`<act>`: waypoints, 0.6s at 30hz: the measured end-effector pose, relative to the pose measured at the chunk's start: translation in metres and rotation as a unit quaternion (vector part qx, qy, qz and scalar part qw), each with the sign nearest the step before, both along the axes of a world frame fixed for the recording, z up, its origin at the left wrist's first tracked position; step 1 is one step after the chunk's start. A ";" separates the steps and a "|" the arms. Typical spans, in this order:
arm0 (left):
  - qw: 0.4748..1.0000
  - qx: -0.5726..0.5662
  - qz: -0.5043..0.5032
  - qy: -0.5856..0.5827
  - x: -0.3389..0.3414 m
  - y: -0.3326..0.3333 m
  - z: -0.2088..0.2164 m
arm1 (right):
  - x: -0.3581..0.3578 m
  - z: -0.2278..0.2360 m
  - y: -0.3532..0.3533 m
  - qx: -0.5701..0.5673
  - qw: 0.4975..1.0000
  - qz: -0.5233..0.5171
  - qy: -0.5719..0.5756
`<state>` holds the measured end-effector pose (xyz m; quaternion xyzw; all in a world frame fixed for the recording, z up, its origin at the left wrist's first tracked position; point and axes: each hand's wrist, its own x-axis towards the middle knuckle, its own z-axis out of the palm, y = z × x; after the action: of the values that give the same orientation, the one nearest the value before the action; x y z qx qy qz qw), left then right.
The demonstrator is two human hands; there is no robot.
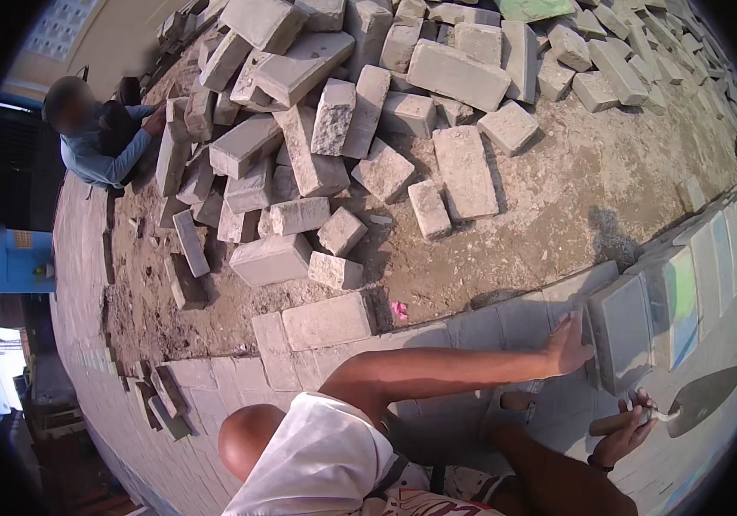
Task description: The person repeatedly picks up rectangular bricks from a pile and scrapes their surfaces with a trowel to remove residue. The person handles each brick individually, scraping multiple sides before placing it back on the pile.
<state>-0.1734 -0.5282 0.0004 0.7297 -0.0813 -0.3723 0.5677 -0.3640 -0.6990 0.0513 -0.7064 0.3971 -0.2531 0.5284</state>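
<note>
My left hand [570, 346] reaches out to the right, its fingers extended and pressed flat near the edge of a grey paving block [620, 331]. That block stands against a row of tilted blocks, one of them with a green and blue painted face [681, 297]. In my right hand [629, 433], lower right, is a trowel [706, 401] with a wooden handle and a grey pointed blade. The blade points to the upper right, over the paving and apart from the blocks. A dark band circles my right wrist.
A large heap of loose grey blocks [300, 69] covers the far side on bare soil [549, 215]. Laid paving [463, 331] runs along the near side. A co-worker in a blue shirt [93, 159] crouches at far left. A pink scrap [399, 310] lies on the soil.
</note>
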 end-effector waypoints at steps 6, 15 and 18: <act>0.946 0.181 -0.252 -0.094 0.034 0.204 0.056 | 0.076 0.018 0.055 0.049 0.972 0.231 -0.004; 0.871 0.486 0.057 -0.053 -0.004 0.565 0.034 | 0.125 0.022 0.133 0.117 0.868 0.477 0.067; 0.893 0.382 0.238 0.009 0.033 0.605 0.021 | 0.126 0.024 0.149 0.063 0.869 0.485 0.075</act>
<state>-0.1404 0.0772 0.0215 0.8844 0.2482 -0.2347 0.3180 -0.2381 -0.5503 0.0751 -0.7922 0.0577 0.1140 0.5968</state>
